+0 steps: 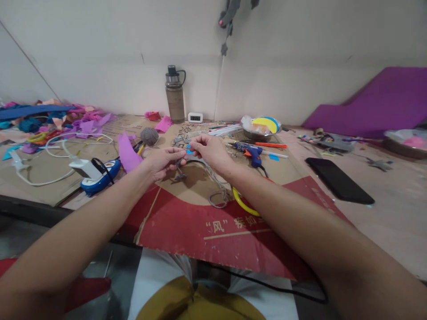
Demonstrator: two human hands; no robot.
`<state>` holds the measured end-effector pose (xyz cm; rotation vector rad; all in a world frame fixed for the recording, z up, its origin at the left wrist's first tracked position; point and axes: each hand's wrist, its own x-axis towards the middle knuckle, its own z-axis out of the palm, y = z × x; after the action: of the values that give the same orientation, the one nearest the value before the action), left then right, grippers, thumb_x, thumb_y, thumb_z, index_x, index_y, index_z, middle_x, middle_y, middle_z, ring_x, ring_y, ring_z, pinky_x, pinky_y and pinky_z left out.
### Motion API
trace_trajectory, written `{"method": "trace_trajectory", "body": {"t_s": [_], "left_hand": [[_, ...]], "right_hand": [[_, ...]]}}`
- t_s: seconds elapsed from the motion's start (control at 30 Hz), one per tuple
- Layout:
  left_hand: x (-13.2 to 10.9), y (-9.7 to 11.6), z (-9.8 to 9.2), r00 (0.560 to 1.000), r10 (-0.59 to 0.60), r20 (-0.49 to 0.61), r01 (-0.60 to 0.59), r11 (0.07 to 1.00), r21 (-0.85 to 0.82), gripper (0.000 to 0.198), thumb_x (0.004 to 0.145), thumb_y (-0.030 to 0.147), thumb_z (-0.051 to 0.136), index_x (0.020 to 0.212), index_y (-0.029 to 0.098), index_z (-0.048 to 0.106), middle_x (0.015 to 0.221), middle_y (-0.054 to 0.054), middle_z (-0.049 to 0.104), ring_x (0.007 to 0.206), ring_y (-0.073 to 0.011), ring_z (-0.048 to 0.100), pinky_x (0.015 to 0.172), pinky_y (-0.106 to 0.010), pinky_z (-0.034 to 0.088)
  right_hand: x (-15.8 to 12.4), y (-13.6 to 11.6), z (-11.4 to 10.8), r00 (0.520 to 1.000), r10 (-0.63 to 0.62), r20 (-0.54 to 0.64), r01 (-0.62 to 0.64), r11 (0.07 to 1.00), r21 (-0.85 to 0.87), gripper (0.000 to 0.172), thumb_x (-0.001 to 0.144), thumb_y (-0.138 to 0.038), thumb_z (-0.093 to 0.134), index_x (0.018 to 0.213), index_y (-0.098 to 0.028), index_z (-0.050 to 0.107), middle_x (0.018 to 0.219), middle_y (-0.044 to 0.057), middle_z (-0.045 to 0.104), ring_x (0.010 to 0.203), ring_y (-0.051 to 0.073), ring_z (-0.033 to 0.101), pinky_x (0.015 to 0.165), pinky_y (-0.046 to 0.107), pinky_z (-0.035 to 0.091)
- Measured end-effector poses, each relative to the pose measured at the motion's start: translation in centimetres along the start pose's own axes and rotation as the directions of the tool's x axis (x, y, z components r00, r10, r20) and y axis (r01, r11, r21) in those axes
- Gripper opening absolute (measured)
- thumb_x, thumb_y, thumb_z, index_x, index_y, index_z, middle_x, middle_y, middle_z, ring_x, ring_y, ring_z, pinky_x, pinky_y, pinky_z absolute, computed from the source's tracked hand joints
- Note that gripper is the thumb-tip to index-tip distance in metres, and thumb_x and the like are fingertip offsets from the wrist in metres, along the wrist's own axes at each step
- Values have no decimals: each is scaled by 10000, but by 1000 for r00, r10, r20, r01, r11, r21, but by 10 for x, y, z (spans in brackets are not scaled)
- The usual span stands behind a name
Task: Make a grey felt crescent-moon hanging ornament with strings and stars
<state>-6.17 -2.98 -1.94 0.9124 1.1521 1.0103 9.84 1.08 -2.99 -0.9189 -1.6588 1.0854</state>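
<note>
Over the cardboard sheet, my left hand (167,162) pinches a small grey piece (180,177) that looks like yarn or felt; its lower end hangs below the fingers. Close beside it, my right hand (210,151) has thumb and forefinger pressed together, and whatever is between them is too small to make out. Grey yarn (218,200) trails below the right wrist and lies looped on the cardboard. Behind my left hand rests a ball of grey yarn (149,136). A blue glue gun (255,156) lies to the right of my right hand.
Red-printed cardboard (200,231) covers the table front. A bottle (175,98) and small clock (195,117) stand at the wall. Left are a blue power strip (102,178), cables and felt scraps (56,120); right, a phone (338,180), a metal bowl (256,135) and yellow-handled scissors (245,205).
</note>
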Motion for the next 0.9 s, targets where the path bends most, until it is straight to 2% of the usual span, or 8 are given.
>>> {"method": "trace_trajectory", "body": {"t_s": [0.1, 0.27, 0.43, 0.57, 0.73, 0.9], "left_hand": [[1, -2, -2, 1000, -5, -28, 4, 999, -34, 108, 792, 161, 664, 706, 123, 609, 554, -4, 597, 300, 3, 355, 288, -92, 260], [1, -4, -3, 994, 22, -111, -26, 999, -40, 77, 765, 157, 695, 747, 124, 628, 541, -9, 598, 323, -7, 388, 294, -93, 241], [-1, -4, -5, 977, 121, -175, -103, 989, 107, 156, 681, 155, 763, 699, 122, 612, 547, -30, 633, 336, -27, 428, 327, -130, 284], [-5, -7, -9, 974, 138, -182, -73, 944, 322, 186, 653, 224, 787, 735, 131, 648, 585, -52, 668, 333, -43, 440, 319, -153, 265], [-3, -15, -11, 966, 198, -164, -92, 862, 498, 182, 678, 299, 755, 677, 141, 663, 571, -58, 660, 339, -48, 433, 337, -170, 265], [-4, -14, -7, 938, 271, -215, -90, 790, 606, 175, 683, 302, 720, 632, 143, 671, 501, -33, 618, 382, -69, 455, 377, -184, 279]], "right_hand": [[0, 1, 2, 1000, 24, -11, -24, 1000, 5, 90, 777, -209, 584, 705, -175, 544, 627, -29, 561, 569, 85, 531, 572, 218, 430], [2, 6, 3, 1000, 19, -8, -19, 999, 29, 77, 744, -160, 596, 701, -176, 534, 616, -44, 542, 539, 71, 493, 561, 211, 432], [6, 5, 4, 999, 3, 38, -3, 1000, -11, 29, 736, -144, 598, 756, -165, 593, 655, -27, 583, 563, 81, 521, 567, 216, 434], [8, 0, 3, 990, -8, 143, 37, 979, -203, 63, 758, -133, 569, 723, -153, 617, 619, -22, 584, 544, 85, 503, 570, 219, 407], [17, 5, 4, 980, -51, 195, 142, 860, -490, 127, 810, -176, 555, 722, -146, 641, 605, -11, 581, 596, 106, 500, 603, 229, 366], [27, 13, 6, 973, -67, 219, 190, 769, -610, 185, 852, -230, 552, 747, -138, 673, 694, 30, 638, 658, 126, 516, 637, 243, 361]]}}
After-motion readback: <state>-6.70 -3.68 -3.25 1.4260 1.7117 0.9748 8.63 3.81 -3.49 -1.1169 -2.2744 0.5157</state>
